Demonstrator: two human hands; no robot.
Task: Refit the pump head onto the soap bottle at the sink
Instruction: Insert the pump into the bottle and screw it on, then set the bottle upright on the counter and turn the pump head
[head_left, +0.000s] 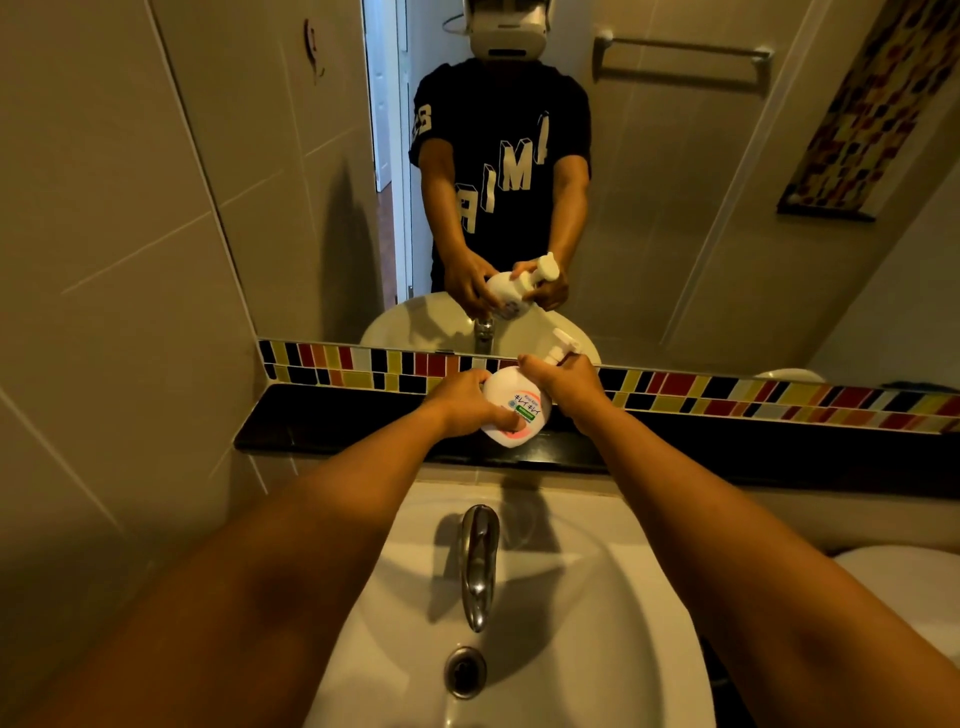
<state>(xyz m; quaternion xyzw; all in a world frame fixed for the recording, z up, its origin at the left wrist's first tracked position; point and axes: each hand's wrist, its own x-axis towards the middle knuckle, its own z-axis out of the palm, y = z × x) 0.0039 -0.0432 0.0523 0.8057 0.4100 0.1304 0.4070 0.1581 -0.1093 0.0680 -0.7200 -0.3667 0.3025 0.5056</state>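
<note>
So the soap bottle (511, 408) is up off the black ledge (311, 431), held tipped over above the back of the sink (545, 649), roughly 12 o'clock from the tap (479, 561). Its long axis runs on a slant: base toward 7 o'clock, neck toward 1 o'clock, label facing up at the camera and reading upside down.

The pump head (563, 345) is already at the neck end, nozzle sticking out toward 1 o'clock near the mirror (675, 208). Looks seated to me, but whether the collar is screwed fully down I can't tell, since the right hand (563, 384) covers that joint. My guess is we're in the last bit: twisting it tight, then setting the bottle upright again.

Grips: left hand (460, 408) is wrapped around the bottle body from 9 o'clock, thumb across the label. Right hand is clenched around the neck and collar from 3 o'clock. The mirror reflection shows the same two-handed hold.
</note>
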